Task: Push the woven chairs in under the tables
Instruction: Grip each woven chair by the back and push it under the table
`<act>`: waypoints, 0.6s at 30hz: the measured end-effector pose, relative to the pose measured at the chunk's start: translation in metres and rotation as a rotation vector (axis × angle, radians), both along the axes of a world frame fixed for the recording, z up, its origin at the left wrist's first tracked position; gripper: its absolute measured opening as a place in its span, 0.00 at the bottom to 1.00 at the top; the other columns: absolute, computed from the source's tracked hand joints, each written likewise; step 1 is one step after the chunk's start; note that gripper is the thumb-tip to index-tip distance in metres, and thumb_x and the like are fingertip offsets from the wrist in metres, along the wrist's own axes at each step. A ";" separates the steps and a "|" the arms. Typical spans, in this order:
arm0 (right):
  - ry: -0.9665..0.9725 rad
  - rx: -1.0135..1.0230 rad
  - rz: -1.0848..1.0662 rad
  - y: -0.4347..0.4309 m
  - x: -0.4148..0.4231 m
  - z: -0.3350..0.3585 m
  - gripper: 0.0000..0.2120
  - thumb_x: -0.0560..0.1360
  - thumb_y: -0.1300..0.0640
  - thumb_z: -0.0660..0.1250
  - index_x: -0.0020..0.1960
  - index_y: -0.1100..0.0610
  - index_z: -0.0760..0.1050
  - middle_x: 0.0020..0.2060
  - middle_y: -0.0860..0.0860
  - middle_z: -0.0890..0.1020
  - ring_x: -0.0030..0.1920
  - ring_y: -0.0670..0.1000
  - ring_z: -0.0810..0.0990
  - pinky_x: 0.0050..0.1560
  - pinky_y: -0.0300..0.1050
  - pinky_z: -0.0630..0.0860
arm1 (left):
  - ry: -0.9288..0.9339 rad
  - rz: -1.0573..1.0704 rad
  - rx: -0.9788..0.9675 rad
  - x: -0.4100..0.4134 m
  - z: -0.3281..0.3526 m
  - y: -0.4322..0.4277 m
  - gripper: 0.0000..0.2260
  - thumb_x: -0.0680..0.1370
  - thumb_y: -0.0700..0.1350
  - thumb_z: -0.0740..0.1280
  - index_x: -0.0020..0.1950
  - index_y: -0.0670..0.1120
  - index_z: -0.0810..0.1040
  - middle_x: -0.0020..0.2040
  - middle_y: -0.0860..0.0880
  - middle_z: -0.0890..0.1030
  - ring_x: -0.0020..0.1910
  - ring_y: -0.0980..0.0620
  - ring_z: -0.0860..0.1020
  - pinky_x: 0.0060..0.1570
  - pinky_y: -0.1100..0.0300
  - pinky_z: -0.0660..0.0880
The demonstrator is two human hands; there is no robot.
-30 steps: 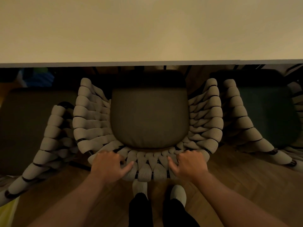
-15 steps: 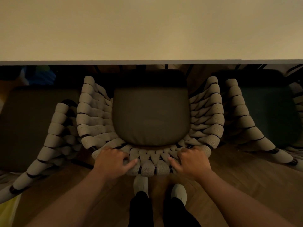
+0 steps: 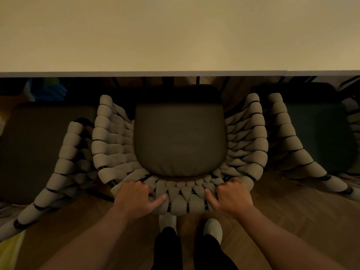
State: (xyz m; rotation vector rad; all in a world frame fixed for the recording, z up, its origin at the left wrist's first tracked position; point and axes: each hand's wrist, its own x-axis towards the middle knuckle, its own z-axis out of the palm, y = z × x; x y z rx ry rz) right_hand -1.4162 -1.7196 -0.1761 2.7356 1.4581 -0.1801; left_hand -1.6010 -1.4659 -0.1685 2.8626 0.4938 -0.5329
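Observation:
A woven chair (image 3: 113,141) with thick beige rope weave and a dark seat cushion (image 3: 180,141) stands straight ahead, the front of its seat tucked under the pale table (image 3: 175,36). My left hand (image 3: 134,197) grips the top of the chair's curved backrest on the left, fingers curled over the rim. My right hand (image 3: 231,195) grips the same rim on the right.
Another woven chair (image 3: 64,164) stands close on the left, and a third (image 3: 292,145) with a dark green cushion on the right, both partly under the table. The floor is wooden parquet (image 3: 292,211). My feet (image 3: 212,228) are right behind the chair.
The chair has slid a little further towards the table edge, with both hands still on its backrest rim.

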 end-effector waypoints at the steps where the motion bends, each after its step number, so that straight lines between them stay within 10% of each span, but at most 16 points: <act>1: -0.003 -0.001 -0.004 0.000 -0.001 0.000 0.31 0.79 0.39 0.54 0.21 0.50 0.56 0.18 0.46 0.51 0.20 0.44 0.47 0.35 0.42 0.61 | -0.004 -0.003 0.000 0.000 -0.001 0.001 0.45 0.69 0.80 0.34 0.47 0.57 0.85 0.30 0.55 0.79 0.32 0.58 0.75 0.49 0.59 0.74; 18: 0.045 -0.022 -0.074 0.006 -0.009 -0.002 0.31 0.79 0.41 0.54 0.20 0.51 0.61 0.16 0.47 0.58 0.21 0.44 0.51 0.39 0.45 0.63 | -0.121 -0.043 0.010 -0.004 -0.005 0.009 0.38 0.73 0.79 0.43 0.37 0.56 0.84 0.25 0.55 0.75 0.26 0.58 0.71 0.31 0.63 0.66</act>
